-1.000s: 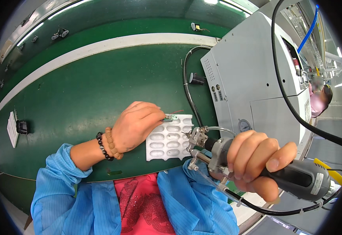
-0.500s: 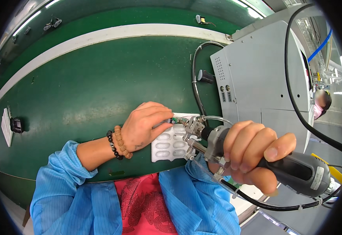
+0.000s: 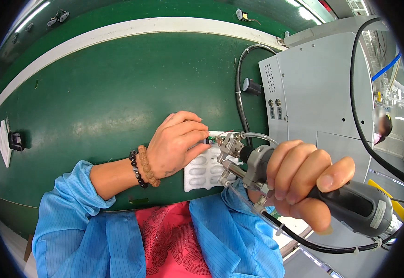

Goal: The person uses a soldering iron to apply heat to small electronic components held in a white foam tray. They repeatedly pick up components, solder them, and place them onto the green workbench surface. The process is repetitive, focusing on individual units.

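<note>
My right hand (image 3: pixel 304 183) is wrapped around a black-and-grey handheld power tool (image 3: pixel 355 204) with a metal nozzle head and thin hoses. The metal head (image 3: pixel 232 148) points left at a small green circuit board (image 3: pixel 213 140). My left hand (image 3: pixel 176 146) has its fingers bent together at the board's left end, holding it; the fingertips partly hide it. Under the board and tool head lies a white moulded tray (image 3: pixel 201 173) with oval hollows. The tool head covers the tray's right side and the board's right end.
A large grey machine cabinet (image 3: pixel 313 92) stands at the right, with a black hose (image 3: pixel 240 88) curving along its left side. Beside it lies a small black cylindrical part (image 3: pixel 253 87). At the far left, a black part (image 3: pixel 16 141) rests by a white block (image 3: pixel 5 143) on the green table (image 3: pixel 109 92).
The view has shifted slightly, so the cabinet and tray sit further right in the picture. Both hands keep their grips, with the tool head still at the circuit board.
</note>
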Demonstrator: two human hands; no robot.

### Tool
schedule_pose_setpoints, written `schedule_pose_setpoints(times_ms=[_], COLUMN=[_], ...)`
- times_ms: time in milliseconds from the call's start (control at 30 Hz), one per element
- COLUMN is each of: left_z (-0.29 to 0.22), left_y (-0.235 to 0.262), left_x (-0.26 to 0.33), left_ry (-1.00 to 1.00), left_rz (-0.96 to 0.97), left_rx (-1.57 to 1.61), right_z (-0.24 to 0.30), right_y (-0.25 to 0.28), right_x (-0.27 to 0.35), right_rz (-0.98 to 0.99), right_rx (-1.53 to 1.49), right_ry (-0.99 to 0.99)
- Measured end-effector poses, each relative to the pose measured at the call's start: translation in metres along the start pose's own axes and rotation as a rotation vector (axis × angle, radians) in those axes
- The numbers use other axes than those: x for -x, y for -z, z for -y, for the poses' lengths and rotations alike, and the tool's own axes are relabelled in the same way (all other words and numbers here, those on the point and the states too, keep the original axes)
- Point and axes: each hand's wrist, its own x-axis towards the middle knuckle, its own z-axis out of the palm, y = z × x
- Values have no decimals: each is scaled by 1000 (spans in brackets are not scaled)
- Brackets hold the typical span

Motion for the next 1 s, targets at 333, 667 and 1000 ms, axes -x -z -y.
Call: schedule_pose_setpoints(times_ms=[333,667,1000], left_z=[2,0,1], left_y=[1,1,3], left_x=[1,2,2], left_ry=[-7,9,44], left_rz=[4,-1,-22], left_rx=[4,30,41], right_z=[-6,-7,46], right_y=[-5,-7,6], right_x=[2,-4,10], right_rz=[-3,77,-109], right_rx=[-4,31,-64], right_ry=[-14,-109,66])
